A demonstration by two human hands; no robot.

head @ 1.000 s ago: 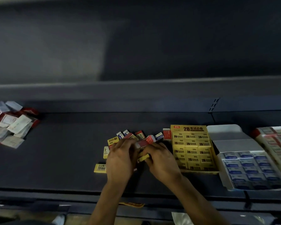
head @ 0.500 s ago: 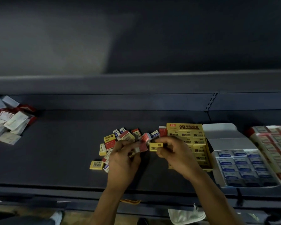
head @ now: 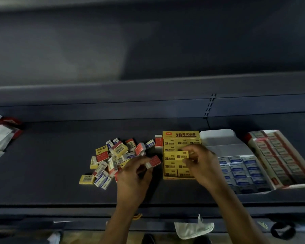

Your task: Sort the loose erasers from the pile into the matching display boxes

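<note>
A yellow 2B eraser [head: 181, 155] is pinched between the thumb and fingers of the right hand [head: 202, 166], over the middle rows of the yellow display box [head: 180, 135]. Whether it touches the erasers packed beneath cannot be told. Just left of that box, the left hand [head: 135, 176] grips a red eraser [head: 153, 162] at its fingertips. The hands are apart, with the box's left edge between them. Further left of the box lies the pile of loose erasers [head: 111, 159], a jumble of yellow, red and blue-and-white sleeves. Just beside the yellow box on its right sits the blue display box [head: 243, 170], its pale lid flap folded back. Beyond that is a red display box [head: 278, 155], set at an angle. All rest on a dark shelf [head: 42, 164]. Well to the left of the yellow box, at the frame's edge, lies a heap of red and white packets [head: 2, 136].
</note>
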